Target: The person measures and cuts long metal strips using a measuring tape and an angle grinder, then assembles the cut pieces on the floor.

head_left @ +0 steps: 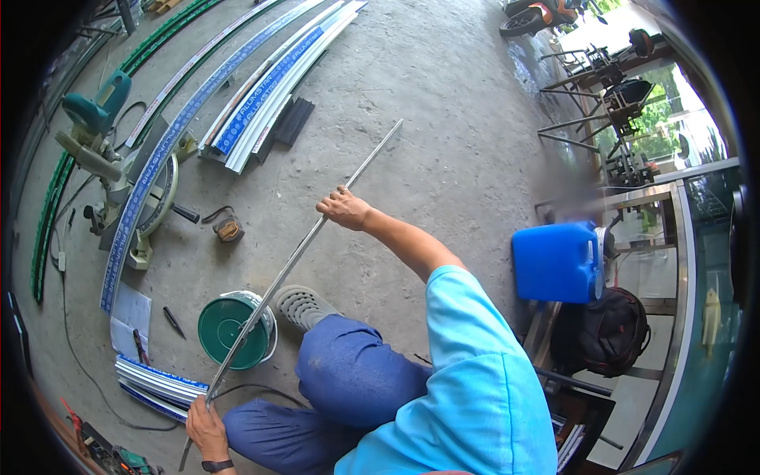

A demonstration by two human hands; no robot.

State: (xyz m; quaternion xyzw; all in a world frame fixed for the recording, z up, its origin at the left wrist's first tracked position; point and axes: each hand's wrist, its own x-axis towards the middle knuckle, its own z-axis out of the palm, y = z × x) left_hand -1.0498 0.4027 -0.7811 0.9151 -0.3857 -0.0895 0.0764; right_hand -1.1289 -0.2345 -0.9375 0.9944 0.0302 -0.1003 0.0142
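Both hands (207, 427) on metal strip (317, 236); green-lidded bucket (233, 330)

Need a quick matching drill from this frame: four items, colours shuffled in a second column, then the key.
Items:
1. jerrycan
2. bucket lid
3. backpack
4. long strip held in both hands

Colours:
A. black
B. silver-grey
C. blue
D. green

Pairs: 1-C, 2-D, 3-A, 4-B
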